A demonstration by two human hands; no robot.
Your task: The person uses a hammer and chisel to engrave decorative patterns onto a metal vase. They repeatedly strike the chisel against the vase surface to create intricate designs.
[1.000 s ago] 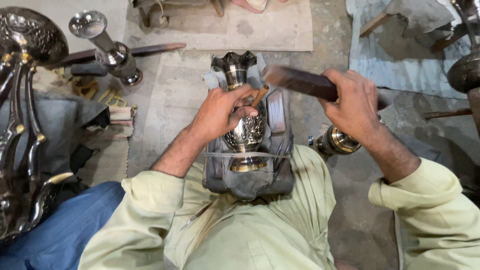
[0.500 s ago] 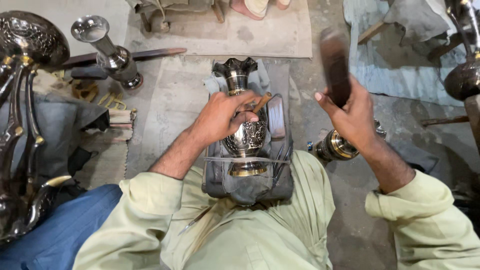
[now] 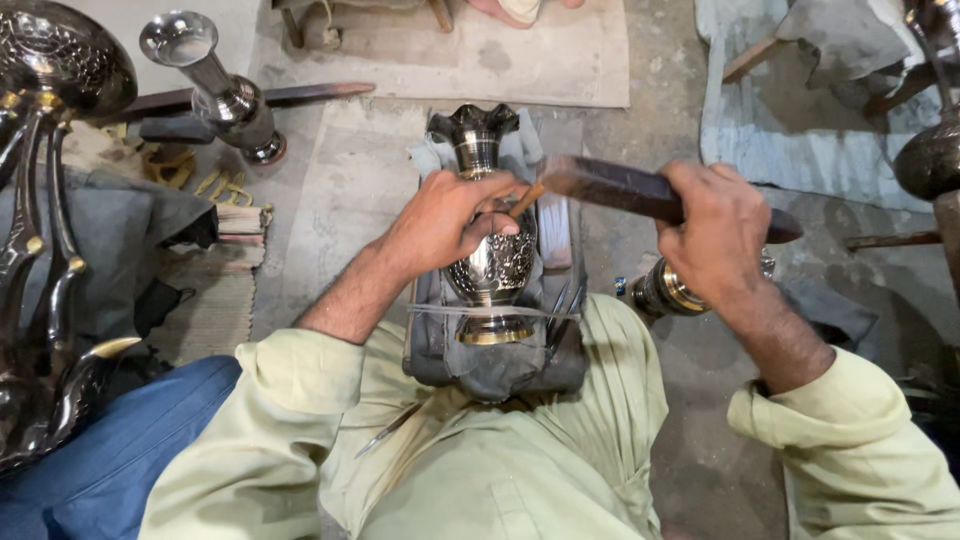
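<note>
Two hands at frame centre: left hand [image 3: 447, 222] pinching chisel [image 3: 527, 199] on engraved brass vase [image 3: 490, 262]; right hand [image 3: 715, 232] clenched around wooden mallet [image 3: 640, 192]. Risk: glancing blow likely skids chisel, scarring vase or striking fingers [image 3: 497, 190].

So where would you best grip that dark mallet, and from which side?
Grip the mallet near its right end, from above, where the right hand wraps it. It lies nearly level, its left end at the chisel tip over the vase, so that end must stay free.

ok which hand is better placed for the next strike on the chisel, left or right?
Right, probably. The right hand grips the dark wooden mallet, its head by the chisel. The left hand is pinching the chisel against the engraved metal vase.
</note>
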